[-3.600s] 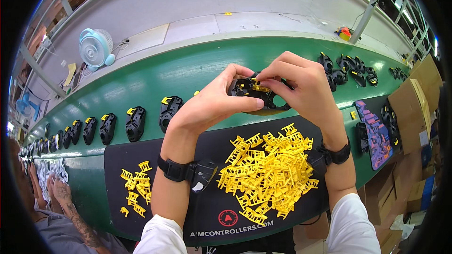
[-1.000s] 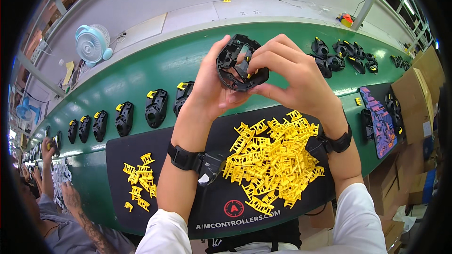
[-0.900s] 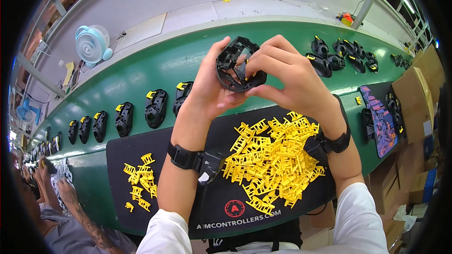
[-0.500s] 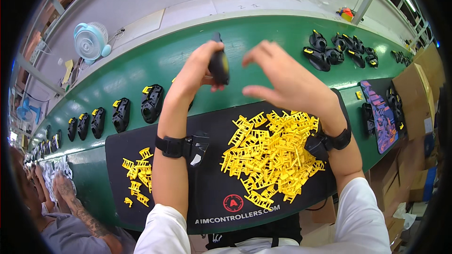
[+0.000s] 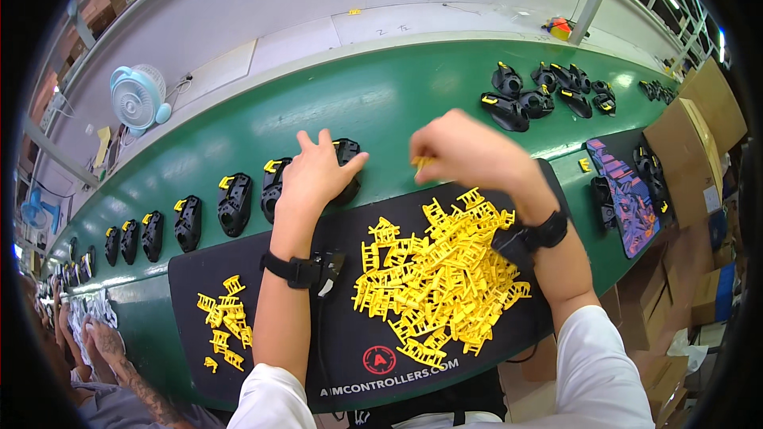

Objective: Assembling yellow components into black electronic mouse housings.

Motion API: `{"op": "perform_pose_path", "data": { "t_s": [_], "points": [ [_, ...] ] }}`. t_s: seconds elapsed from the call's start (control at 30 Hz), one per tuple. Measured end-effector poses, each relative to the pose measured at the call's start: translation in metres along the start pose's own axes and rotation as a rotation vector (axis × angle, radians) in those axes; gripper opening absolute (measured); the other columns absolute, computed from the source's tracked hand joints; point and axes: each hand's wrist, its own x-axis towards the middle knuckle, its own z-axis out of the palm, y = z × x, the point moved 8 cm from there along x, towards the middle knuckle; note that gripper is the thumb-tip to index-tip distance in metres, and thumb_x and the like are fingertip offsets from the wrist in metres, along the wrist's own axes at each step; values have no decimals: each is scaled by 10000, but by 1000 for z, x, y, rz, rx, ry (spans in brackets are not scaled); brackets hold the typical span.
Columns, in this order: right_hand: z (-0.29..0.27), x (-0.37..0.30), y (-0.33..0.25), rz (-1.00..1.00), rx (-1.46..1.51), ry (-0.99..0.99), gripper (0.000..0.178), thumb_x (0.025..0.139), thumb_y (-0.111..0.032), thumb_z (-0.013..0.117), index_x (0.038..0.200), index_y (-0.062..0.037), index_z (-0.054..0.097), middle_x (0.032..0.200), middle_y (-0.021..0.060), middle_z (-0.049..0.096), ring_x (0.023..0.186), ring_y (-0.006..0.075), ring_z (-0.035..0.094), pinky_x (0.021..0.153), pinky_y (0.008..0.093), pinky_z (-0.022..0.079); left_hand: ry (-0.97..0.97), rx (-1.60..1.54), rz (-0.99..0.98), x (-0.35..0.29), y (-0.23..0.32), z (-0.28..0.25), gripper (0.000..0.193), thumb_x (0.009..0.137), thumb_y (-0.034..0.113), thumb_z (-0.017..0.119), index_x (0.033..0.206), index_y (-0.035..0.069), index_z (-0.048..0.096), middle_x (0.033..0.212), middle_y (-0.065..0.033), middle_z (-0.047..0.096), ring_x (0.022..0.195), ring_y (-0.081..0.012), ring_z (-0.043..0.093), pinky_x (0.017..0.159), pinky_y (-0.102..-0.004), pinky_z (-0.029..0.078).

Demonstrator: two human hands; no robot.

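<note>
My left hand (image 5: 315,172) is open, fingers spread, just over two black mouse-shaped plastic shells. One shell (image 5: 272,189) shows beside its wrist. The other shell (image 5: 347,160) is partly covered by the thumb and fingers; whether they touch it I cannot tell. My right hand (image 5: 469,151), slightly blurred, is closed in a pinch on a small yellow plastic piece (image 5: 424,165), above the mat's far edge. Below it a large heap of yellow ladder-like plastic pieces (image 5: 445,278) lies on the black mat (image 5: 294,381).
A smaller group of yellow pieces (image 5: 226,319) lies on the left of the mat. Black shells (image 5: 187,222) with yellow parts line the green table (image 5: 397,87) leftward; more shells (image 5: 509,111) stand at back right. A blue fan (image 5: 139,99), cardboard box (image 5: 691,159) and other people's hands (image 5: 105,340) flank the table.
The black shell has left my left hand and stands at the right end of the row. My right hand, open before, now pinches a yellow piece. The view has shifted somewhat.
</note>
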Motion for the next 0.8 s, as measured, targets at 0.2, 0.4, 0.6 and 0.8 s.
{"op": "perform_pose_path", "data": {
  "t_s": [0.2, 0.4, 0.6, 0.8],
  "points": [
    [-79, -57, 156, 625, -248, 175, 282, 780, -242, 819, 917, -5, 751, 855, 171, 733, 787, 289, 710, 739, 365, 553, 138, -105, 10, -5, 9, -28, 707, 940, 466, 611, 1443, 0, 435, 1375, -299, 434, 1017, -489, 663, 937, -511, 533],
    [-50, -50, 204, 578, -147, 58, 317, 761, -262, 848, 938, -14, 761, 874, 149, 746, 855, 277, 717, 780, 370, 543, 126, -189, 49, -6, 15, -25, 652, 936, 394, 636, 1427, 7, 450, 1344, -286, 446, 1067, -480, 642, 944, -500, 526],
    [-40, -9, 109, 166, 529, 83, 250, 881, -248, 770, 962, -14, 731, 858, 42, 717, 804, 130, 657, 763, 304, 521, 169, -493, 94, -2, 18, -23, 631, 927, 371, 692, 1384, -12, 484, 1306, -246, 531, 1117, -358, 642, 959, -456, 526],
    [-11, 10, 31, -200, 1367, -113, 236, 965, -268, 706, 1054, -58, 644, 1016, 0, 645, 848, 65, 603, 698, 240, 485, -174, -1753, 243, 7, 43, -9, 355, 979, 238, 676, 1260, 49, 571, 1162, -82, 651, 1066, -200, 660, 910, -424, 587]
  ]
}}
